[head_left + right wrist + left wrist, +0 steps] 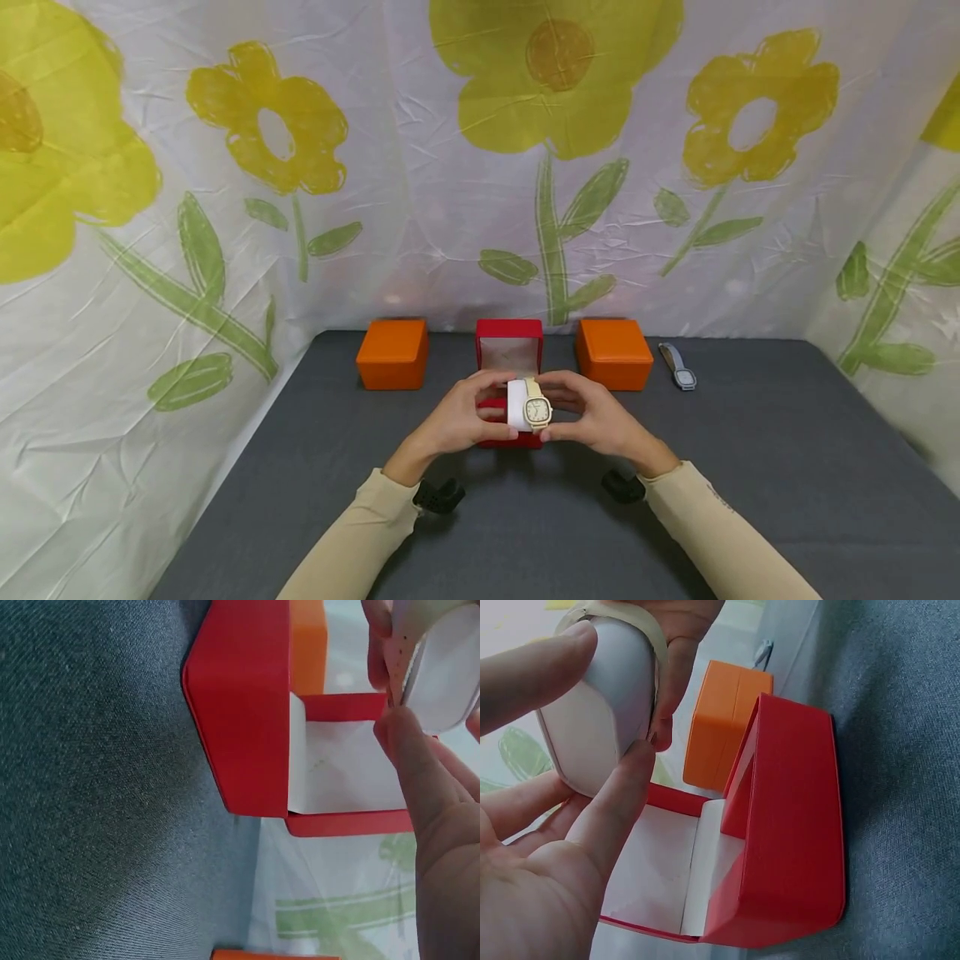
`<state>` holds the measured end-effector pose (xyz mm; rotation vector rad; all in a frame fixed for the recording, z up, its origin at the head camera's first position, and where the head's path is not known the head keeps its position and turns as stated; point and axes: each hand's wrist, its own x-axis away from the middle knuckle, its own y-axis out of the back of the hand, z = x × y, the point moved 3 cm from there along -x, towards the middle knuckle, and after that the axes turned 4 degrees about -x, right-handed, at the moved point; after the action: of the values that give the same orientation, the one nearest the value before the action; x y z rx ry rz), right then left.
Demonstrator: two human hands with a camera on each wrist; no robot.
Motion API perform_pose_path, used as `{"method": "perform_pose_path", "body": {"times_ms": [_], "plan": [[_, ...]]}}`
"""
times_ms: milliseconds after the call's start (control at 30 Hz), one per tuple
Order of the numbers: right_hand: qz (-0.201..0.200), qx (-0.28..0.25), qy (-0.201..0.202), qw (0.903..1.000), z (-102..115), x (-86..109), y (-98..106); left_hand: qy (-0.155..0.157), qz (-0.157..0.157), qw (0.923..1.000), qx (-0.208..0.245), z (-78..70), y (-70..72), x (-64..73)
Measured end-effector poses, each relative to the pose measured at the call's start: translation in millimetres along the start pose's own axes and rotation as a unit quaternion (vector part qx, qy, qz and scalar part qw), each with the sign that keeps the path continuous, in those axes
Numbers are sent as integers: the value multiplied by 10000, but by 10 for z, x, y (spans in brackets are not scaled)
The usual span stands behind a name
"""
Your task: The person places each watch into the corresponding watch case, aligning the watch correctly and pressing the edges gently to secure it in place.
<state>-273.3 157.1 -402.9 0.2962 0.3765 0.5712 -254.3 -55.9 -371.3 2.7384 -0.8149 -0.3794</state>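
Observation:
Above the open red watch box [510, 328], both hands hold a white watch cushion [517, 405] with a cream-strapped wristwatch [537, 411] round its right part. The dial faces the head camera. My left hand [463, 417] pinches the bare left part of the cushion; in the left wrist view its thumb lies across the white surface [581, 727]. From the right, my right hand [596, 418] grips the watch at the strap, with a fingertip at the strap's edge in the right wrist view. Behind the hands, the box lid stands raised, showing its white lining [345, 765].
An orange box [392, 357] stands shut left of the red one, and another orange box [615, 355] to its right. Farther right a second watch [678, 368] with a pale strap lies on the dark grey table [757, 467]. A flower-printed cloth [420, 208] hangs behind.

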Motion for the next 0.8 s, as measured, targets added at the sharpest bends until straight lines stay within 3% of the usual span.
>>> {"method": "perform_pose_path", "body": {"times_ms": [300, 800], "plan": [[-48, 178, 218, 9996, 39, -17, -38, 63, -24, 10000, -23, 248, -38, -81], [-97, 213, 273, 9994, 29, -7, -44, 35, -117, 9999, 7, 282, -10, -79]]}}
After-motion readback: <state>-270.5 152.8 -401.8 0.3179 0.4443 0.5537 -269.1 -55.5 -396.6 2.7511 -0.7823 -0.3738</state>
